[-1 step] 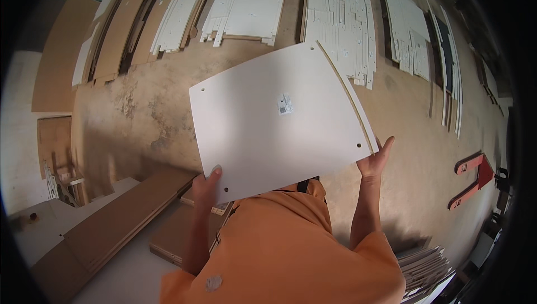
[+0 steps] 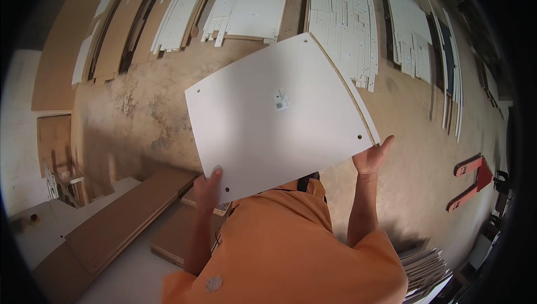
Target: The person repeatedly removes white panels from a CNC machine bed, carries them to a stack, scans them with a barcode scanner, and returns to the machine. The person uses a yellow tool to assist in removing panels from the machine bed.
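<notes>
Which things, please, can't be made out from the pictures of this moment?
- Panel, head view: its underside faces away from the camera.
- Left hand, head view: most fingers are hidden behind the panel.
- Right hand, head view: the panel covers its fingertips, so its grip is unclear.
- Label, head view: its print is too small and blurred.
- White boards, head view: far ends are cut off by the upper edge.

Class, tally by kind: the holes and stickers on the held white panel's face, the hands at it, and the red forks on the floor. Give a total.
Corner holes in the white panel: 4
Sticker: 1
Hands, left hand and right hand: 2
Red forks: 2
Total: 9
</notes>
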The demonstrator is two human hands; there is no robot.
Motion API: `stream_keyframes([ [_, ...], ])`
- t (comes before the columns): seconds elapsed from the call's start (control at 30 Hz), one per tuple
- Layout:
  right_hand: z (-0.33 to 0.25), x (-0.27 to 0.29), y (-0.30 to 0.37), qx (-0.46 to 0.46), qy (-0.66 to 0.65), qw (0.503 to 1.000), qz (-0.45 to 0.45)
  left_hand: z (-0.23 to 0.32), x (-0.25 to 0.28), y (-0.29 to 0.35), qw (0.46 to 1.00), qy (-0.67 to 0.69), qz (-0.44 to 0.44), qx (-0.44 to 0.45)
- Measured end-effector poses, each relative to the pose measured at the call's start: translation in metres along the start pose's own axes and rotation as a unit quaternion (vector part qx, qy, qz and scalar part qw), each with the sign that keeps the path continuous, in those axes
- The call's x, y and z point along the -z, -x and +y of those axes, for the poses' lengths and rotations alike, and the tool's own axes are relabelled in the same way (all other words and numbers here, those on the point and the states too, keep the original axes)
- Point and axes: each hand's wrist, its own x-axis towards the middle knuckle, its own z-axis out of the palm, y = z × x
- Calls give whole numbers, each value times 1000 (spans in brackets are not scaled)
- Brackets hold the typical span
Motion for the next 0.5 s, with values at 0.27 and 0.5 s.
stream_keyframes([
  [0.27,204,-79,-215,-231,15,972,37,67,18,-128,988,36,127,86],
  [0.5,316,-133,-363,-248,112,950,155,116,98,-303,985,-46,124,110],
])
